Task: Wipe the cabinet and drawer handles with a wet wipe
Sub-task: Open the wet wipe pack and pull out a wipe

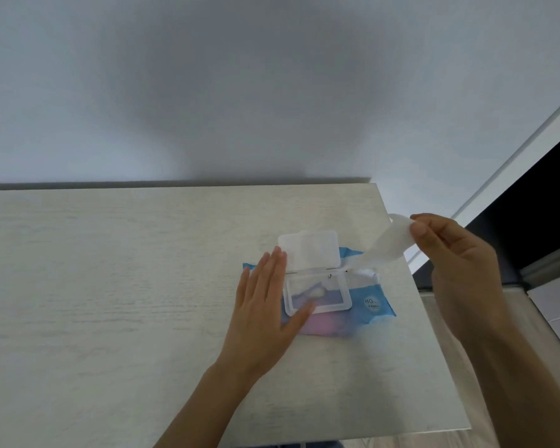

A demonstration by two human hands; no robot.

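Your left hand (265, 305) lies flat on the left end of the blue-and-pink soft plastic wipe pack (369, 305). Its fingers (274, 270) are straight and together, pressing the pack onto the pale wood-grain counter (110, 286). The pack sits right of centre in the frame, near the counter's right edge. Its white plastic flip lid (309, 250) is open, folded back toward the grey-white wall (240, 76). A white tuft shows in the dispenser opening.

Your right hand (456, 263) is raised at centre right, past the counter edge. Its fingers (419, 231) pinch the top end of a white wet wipe sheet (385, 247). The sheet hangs stretched, running diagonally down-left to the pack's upper right edge by the lid hinge. Can't tell if the lower end is free of the pack.

Dark opening with white trim at far right, pale floor below it.
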